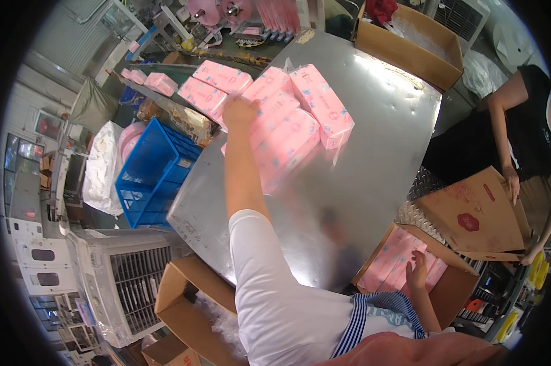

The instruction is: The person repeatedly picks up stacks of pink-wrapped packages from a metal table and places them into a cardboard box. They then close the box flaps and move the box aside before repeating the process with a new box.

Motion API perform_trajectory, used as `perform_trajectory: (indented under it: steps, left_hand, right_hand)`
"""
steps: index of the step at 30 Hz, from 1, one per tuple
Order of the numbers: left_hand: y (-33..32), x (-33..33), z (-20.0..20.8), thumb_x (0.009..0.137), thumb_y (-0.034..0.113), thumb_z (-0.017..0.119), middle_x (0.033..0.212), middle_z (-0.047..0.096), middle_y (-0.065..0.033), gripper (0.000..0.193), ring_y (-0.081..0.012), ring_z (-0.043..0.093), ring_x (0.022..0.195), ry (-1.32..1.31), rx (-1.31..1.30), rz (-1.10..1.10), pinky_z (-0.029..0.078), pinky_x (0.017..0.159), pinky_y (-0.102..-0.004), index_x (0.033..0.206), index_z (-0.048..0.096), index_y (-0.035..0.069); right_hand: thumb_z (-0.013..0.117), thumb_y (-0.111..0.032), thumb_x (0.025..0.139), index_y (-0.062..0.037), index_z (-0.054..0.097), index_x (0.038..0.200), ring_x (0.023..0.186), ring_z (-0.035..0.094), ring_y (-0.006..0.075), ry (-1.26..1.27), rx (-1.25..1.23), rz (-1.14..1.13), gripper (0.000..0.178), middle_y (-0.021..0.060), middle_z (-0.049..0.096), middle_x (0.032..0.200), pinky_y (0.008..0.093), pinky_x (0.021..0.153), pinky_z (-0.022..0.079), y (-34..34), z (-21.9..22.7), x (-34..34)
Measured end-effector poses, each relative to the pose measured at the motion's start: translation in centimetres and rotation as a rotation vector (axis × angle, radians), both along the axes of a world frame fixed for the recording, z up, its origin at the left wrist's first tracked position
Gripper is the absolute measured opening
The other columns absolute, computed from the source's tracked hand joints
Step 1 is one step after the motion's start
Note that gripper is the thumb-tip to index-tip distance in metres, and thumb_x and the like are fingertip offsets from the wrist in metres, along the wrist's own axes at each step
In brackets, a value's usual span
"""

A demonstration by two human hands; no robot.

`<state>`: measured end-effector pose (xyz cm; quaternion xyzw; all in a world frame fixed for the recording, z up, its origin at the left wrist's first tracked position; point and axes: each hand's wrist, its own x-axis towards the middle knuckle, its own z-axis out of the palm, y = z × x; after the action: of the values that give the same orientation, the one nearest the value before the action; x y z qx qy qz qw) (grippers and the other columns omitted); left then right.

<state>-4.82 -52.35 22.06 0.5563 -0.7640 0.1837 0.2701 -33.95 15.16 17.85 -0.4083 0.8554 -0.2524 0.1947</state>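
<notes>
Pink plastic-wrapped packs [287,143], which look like tissue packs, lie in a cluster on a metal table. My left hand [240,113] reaches across to the cluster's left side and touches the packs there. Its fingers are blurred and partly hidden against the pink wrap, so their grip is unclear. One long pack [323,105] lies at an angle along the cluster's right side. At the lower right, my right hand [415,271] is over an open cardboard box [455,290] with pink packs [388,259] in rows. Its fingers are apart and hold nothing.
The metal table [379,131] has a conveyor [187,116] at its far left, carrying more packs. A blue crate [159,174] stands left. Open cartons stand at the far right [409,46] and lower left [193,277]. Another person [513,116] handles a carton [479,210] at right.
</notes>
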Motion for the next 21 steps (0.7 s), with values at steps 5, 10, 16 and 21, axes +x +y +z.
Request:
perform_trajectory:
  steps: [5, 10, 16, 21]
  left_hand:
    - [2.2, 1.1, 3.9, 0.079, 0.029, 0.068, 0.092, 0.068, -0.0101, 0.043, -0.0193, 0.065, 0.079, 0.481, 1.124, -0.394, 0.051, 0.070, -0.0325, 0.113, 0.062, 0.003]
    - [7.9, 5.1, -0.4, 0.082, 0.027, 0.069, 0.097, 0.066, -0.0062, 0.052, -0.0141, 0.061, 0.085, 0.570, 1.335, -0.580, 0.050, 0.074, -0.0296, 0.126, 0.054, 0.004]
    - [21.7, 3.8, 0.7, 0.091, 0.052, 0.047, 0.108, 0.064, -0.0107, 0.060, -0.0200, 0.062, 0.096, 0.628, 1.809, -0.422, 0.051, 0.080, -0.0327, 0.131, 0.050, 0.008]
    - [25.7, 1.1, -3.7, 0.092, 0.058, 0.038, 0.113, 0.062, -0.0103, 0.066, -0.0193, 0.061, 0.096, 0.988, 1.615, -0.322, 0.050, 0.081, -0.0313, 0.132, 0.049, 0.007]
  right_hand:
    - [0.056, 0.003, 0.080, -0.0004, 0.055, 0.106, 0.091, 0.060, 0.0298, 0.006, -0.111, 0.159, 0.027, 0.0162, 0.057, 0.107, 0.0336, 0.079, 0.049, -3.9, 2.0, 2.2]
    - [0.053, -0.010, 0.091, -0.0013, 0.051, 0.120, 0.099, 0.058, 0.0225, -0.401, -0.317, 0.205, 0.031, 0.0137, 0.056, 0.112, 0.0325, 0.085, 0.046, -14.5, 3.2, 4.9]
    - [0.036, -0.058, 0.094, -0.0012, 0.040, 0.136, 0.114, 0.054, 0.0237, -0.886, -0.149, -0.107, 0.071, 0.0135, 0.052, 0.128, 0.0371, 0.092, 0.047, -21.5, -0.2, 2.9]
    - [0.037, -0.064, 0.090, -0.0020, 0.043, 0.134, 0.112, 0.054, 0.0249, -1.497, -0.370, -0.261, 0.077, 0.0141, 0.051, 0.129, 0.0389, 0.095, 0.046, -23.3, 2.2, 0.6]
